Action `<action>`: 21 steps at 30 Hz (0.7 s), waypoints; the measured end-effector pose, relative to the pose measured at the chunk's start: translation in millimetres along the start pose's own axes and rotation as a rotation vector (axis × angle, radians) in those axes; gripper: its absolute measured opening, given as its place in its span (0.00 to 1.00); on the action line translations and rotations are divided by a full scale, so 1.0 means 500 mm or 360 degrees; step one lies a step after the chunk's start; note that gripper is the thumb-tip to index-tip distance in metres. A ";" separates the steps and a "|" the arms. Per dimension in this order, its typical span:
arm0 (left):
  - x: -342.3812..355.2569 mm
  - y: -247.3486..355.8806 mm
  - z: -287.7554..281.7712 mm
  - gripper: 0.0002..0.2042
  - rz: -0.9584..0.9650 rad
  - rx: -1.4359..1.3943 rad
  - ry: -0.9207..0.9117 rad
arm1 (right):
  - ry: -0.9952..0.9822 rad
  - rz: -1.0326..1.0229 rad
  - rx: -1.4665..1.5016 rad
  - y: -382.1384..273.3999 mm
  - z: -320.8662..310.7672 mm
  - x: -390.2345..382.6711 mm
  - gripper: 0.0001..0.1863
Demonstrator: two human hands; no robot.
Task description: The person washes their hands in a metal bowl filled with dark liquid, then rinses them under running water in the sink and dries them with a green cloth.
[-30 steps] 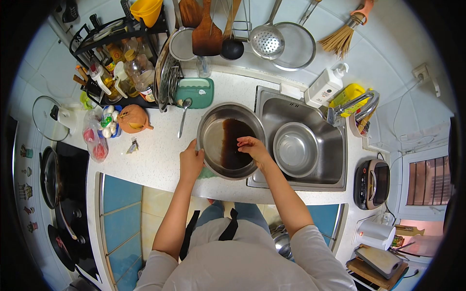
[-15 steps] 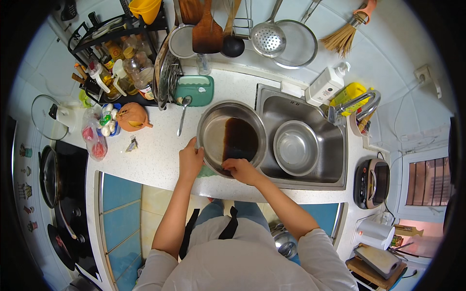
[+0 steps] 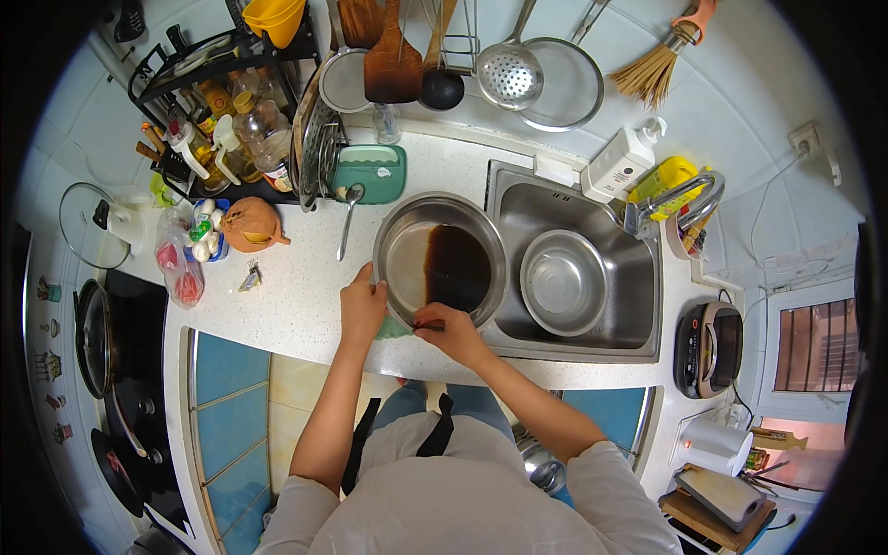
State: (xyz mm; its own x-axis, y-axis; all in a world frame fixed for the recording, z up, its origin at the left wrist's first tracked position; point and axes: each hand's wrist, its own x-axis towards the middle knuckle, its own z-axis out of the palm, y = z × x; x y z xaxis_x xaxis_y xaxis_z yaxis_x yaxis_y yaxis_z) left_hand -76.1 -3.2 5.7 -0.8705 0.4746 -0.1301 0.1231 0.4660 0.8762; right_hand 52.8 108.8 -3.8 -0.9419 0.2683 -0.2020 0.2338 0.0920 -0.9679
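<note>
A wide stainless steel bowl (image 3: 398,250) sits on the counter beside the sink, with dark brown liquid (image 3: 458,268) pooled over its right half. My left hand (image 3: 363,305) is closed on the bowl's left rim, near the front. Over the near rim, my right hand (image 3: 451,333) has its fingers pinched round a small dark piece (image 3: 430,326), whose kind I cannot make out. Part of a green cloth (image 3: 393,328) shows beneath the bowl's front edge. A spoon (image 3: 347,222) lies on the counter to the left, in front of a green lidded box (image 3: 370,176).
In the steel sink (image 3: 638,324) at right stands a smaller metal bowl (image 3: 564,282). To the left are a brown gourd-shaped thing (image 3: 252,225), eggs (image 3: 205,242) and a plastic bag (image 3: 183,277). Bottles (image 3: 264,129) and a dish rack fill the back left; a faucet (image 3: 694,194) rises beyond the sink.
My right hand has shifted slightly left and back toward me, over the near rim, and a dark piece now shows in its fingers. The left hand stays on the bowl.
</note>
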 end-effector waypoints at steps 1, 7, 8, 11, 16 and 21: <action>0.001 -0.002 0.001 0.17 0.0005 0.0010 0.0003 | 0.0052 -0.0066 -0.0063 -0.001 0.007 -0.002 0.12; -0.001 -0.003 0.000 0.17 0.0021 0.0043 0.0019 | 0.0248 -0.0163 -0.0216 -0.005 0.032 -0.016 0.11; -0.002 -0.003 0.000 0.18 0.0018 0.0039 0.0014 | 0.0237 -0.0094 -0.0118 0.000 0.031 -0.010 0.11; -0.004 -0.002 0.001 0.18 0.0004 0.0010 0.0000 | 0.0445 0.0167 0.0549 0.065 0.000 0.035 0.09; -0.006 0.003 -0.002 0.18 -0.0016 -0.0029 -0.0019 | 0.0222 0.0327 0.0623 0.087 -0.027 0.059 0.08; -0.006 -0.001 0.001 0.18 -0.0019 0.0010 -0.0013 | 0.0105 0.0098 -0.0203 0.078 -0.025 0.068 0.11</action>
State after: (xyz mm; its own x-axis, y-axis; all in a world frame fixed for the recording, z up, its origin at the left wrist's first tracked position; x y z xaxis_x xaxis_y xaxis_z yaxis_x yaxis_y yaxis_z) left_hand -73.4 -4.5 5.7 -0.8680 0.4751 -0.1441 0.1161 0.4764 0.8715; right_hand 33.1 133.2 -46.8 -0.9081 0.3390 -0.2459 0.3231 0.1937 -0.9263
